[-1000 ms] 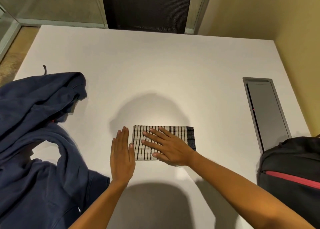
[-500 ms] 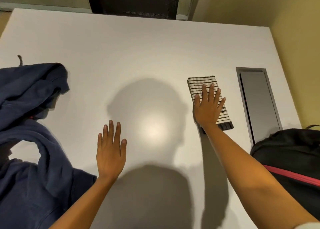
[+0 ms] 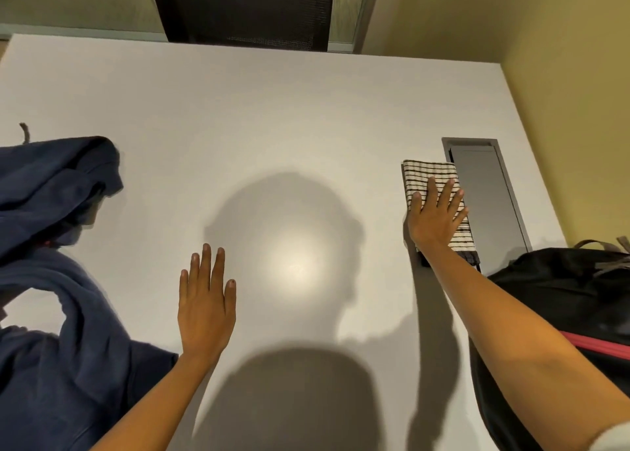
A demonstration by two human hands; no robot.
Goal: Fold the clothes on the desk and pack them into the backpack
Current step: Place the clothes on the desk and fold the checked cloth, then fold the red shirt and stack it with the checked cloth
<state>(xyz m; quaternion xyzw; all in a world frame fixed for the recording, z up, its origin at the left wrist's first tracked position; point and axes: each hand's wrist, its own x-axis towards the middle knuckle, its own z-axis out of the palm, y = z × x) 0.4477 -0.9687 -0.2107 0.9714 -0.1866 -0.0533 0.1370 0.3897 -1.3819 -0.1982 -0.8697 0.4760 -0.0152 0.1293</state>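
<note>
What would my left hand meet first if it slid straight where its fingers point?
Likely nothing: the left hand points over bare desk to its far edge; the navy hoodie lies aside.

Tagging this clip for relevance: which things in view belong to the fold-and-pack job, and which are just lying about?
Job: folded striped cloth, pressed flat by the right hand; crumpled navy hoodie; black backpack; left hand, fingers straight.
Lying about: grey hatch set in the desk; yellow wall.
</note>
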